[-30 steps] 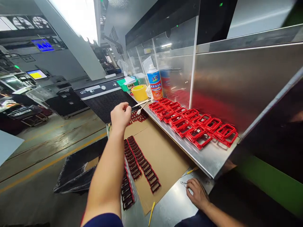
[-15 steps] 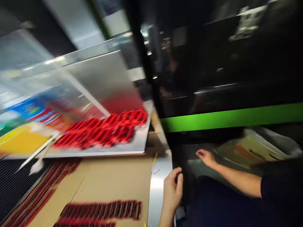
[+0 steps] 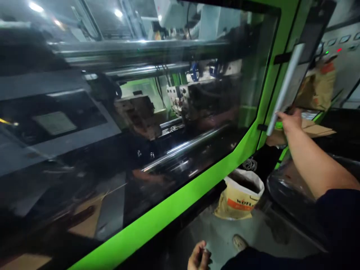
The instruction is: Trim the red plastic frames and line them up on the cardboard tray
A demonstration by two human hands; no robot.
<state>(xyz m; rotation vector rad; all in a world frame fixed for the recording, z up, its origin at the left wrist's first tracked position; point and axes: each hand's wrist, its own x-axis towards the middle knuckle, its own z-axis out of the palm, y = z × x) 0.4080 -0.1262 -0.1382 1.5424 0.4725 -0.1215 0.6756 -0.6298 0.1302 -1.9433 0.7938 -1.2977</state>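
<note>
My right hand [image 3: 292, 120] is closed around the lower part of a long pale bar handle [image 3: 287, 88], which is fixed upright on the green frame of a machine door [image 3: 254, 137]. Low in the view, my left hand [image 3: 199, 257] has its fingers curled over the floor; what it holds, if anything, is too small to name. Through the door's dark window, metal rods [image 3: 182, 144] and a block-shaped machine part [image 3: 140, 114] show.
An open yellow and white sack [image 3: 239, 197] stands on the floor below the door. Coiled cable [image 3: 249, 164] lies behind it. A dark plastic-covered bundle [image 3: 295, 195] is under my right arm. Cardboard [image 3: 319, 129] lies farther right.
The view has swung right, from the table with red parts to the machine door. My right hand has gone up and taken hold of the handle. My left hand is lower in view.
</note>
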